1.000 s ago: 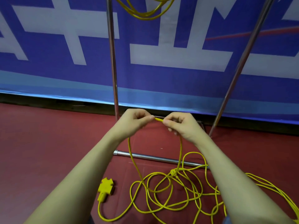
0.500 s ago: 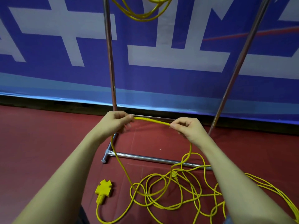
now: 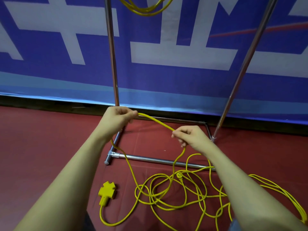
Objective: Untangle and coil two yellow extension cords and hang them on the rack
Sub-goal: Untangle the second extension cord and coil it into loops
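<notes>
A yellow extension cord [image 3: 156, 122] stretches between my two hands. My left hand [image 3: 119, 117] grips it at the left, above the rack's base. My right hand [image 3: 190, 137] pinches it lower and to the right. From both hands the cord drops into a tangled pile [image 3: 180, 194] on the red floor. Its yellow multi-socket end [image 3: 106, 191] lies on the floor at the left of the pile, and a plug [image 3: 179, 175] sits in the middle of the tangle. A second yellow cord [image 3: 146, 10] hangs in loops from the rack at the top edge.
The chrome rack has a left upright [image 3: 112, 52], a slanting right upright [image 3: 246, 64] and a base bar [image 3: 158, 160] across the floor. A blue and white banner [image 3: 50, 67] covers the wall behind. More cord loops [image 3: 286, 195] trail off to the right.
My hands have moved apart along the cord, from touching to about a forearm's width. The left hand went left, the right hand lower and right. The view has shifted slightly right.
</notes>
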Demonstrator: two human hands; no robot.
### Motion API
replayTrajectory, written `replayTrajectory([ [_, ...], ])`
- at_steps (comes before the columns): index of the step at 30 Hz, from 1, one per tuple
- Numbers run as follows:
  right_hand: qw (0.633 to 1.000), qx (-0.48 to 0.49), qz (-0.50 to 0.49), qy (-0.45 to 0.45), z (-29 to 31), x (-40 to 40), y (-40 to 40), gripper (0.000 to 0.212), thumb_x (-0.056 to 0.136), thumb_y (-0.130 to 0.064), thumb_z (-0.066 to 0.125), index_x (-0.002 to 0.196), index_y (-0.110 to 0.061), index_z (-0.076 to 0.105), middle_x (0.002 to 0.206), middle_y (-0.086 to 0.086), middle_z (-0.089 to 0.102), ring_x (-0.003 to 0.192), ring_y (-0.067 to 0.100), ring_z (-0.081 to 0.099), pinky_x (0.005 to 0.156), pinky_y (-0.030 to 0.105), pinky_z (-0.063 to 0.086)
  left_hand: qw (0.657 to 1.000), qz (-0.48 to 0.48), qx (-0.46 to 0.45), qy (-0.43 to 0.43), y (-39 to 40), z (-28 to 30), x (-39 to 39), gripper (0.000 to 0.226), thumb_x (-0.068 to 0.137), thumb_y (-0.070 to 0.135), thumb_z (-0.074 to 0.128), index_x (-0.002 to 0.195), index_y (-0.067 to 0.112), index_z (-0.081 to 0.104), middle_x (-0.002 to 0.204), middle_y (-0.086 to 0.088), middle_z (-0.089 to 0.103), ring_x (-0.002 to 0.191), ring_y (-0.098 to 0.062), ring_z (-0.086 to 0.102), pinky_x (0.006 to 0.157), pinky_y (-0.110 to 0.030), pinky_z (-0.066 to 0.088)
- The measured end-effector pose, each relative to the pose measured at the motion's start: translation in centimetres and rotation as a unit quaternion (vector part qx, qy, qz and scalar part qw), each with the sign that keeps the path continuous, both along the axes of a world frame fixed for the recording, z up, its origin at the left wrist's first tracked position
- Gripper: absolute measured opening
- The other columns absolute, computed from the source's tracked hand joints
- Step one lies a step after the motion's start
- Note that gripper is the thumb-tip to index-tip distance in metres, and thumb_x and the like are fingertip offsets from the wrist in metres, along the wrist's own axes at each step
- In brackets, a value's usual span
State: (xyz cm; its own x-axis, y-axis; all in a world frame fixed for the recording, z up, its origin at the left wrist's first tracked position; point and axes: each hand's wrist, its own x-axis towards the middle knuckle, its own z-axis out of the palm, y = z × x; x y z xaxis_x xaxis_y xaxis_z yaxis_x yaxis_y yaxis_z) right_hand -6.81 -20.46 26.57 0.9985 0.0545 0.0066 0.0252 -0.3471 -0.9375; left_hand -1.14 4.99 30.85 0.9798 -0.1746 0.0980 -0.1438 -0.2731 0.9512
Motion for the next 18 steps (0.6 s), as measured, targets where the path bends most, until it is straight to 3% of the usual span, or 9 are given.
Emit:
replayTrajectory([
  [5, 1.0, 0.018, -0.017, 0.007, -0.7, 0.0, -0.8, 0.02, 0.094, -0.009, 0.056, 0.078, -0.011, 0.068, 0.054, -0.002, 0.045, 0.046, 0.009, 0.04, 0.046, 0.018, 0.036, 1.0, 0.009, 0.013, 0.018, -0.4, -0.8, -0.1, 0.023, 0.091, 0.017, 0.064, 0.072, 0.004, 0.068, 0.054, 0.001, 0.054, 0.051, -0.01, 0.041, 0.048, -0.02, 0.032],
  [7, 0.999, 0.041, -0.024, 0.005, -0.4, 0.1, -0.8, 0.021, 0.093, -0.008, 0.056, 0.076, -0.009, 0.068, 0.049, -0.005, 0.04, 0.047, 0.01, 0.032, 0.044, 0.018, 0.029, 0.995, -0.031, 0.081, 0.046, -0.3, -0.7, 0.0, 0.023, 0.094, 0.014, 0.06, 0.075, 0.004, 0.068, 0.061, -0.004, 0.063, 0.051, -0.011, 0.05, 0.05, -0.02, 0.039],
  [10, 1.0, 0.006, -0.009, -0.025, 1.4, 0.3, -0.5, 0.02, 0.092, -0.01, 0.059, 0.074, -0.011, 0.069, 0.047, -0.007, 0.042, 0.044, 0.008, 0.034, 0.044, 0.018, 0.032, 0.978, -0.12, 0.156, 0.076, -1.2, -0.6, -0.8, 0.024, 0.097, 0.022, 0.056, 0.084, 0.007, 0.07, 0.077, -0.003, 0.074, 0.059, -0.007, 0.061, 0.062, -0.019, 0.048],
  [13, 0.997, -0.041, 0.039, -0.053, 2.9, 0.1, 0.8, 0.019, 0.09, -0.013, 0.063, 0.072, -0.016, 0.07, 0.055, 0.011, 0.047, 0.045, 0.013, 0.04, 0.045, 0.02, 0.034, 0.975, -0.187, 0.102, 0.069, -3.3, -0.6, -2.2, 0.018, 0.096, 0.022, 0.058, 0.088, 0.011, 0.07, 0.071, -0.002, 0.07, 0.055, -0.006, 0.056, 0.057, -0.017, 0.046],
  [18, 0.994, 0.08, 0.074, -0.022, 2.4, 0.4, 1.7, 0.019, 0.094, -0.006, 0.053, 0.08, -0.008, 0.065, 0.051, -0.002, 0.04, 0.043, 0.01, 0.037, 0.047, 0.021, 0.034, 0.993, -0.112, 0.034, -0.017, -3.6, 0.6, -1.7, 0.018, 0.092, 0.02, 0.064, 0.079, 0.011, 0.071, 0.059, 0.005, 0.051, 0.054, -0.003, 0.041, 0.052, -0.015, 0.033],
])
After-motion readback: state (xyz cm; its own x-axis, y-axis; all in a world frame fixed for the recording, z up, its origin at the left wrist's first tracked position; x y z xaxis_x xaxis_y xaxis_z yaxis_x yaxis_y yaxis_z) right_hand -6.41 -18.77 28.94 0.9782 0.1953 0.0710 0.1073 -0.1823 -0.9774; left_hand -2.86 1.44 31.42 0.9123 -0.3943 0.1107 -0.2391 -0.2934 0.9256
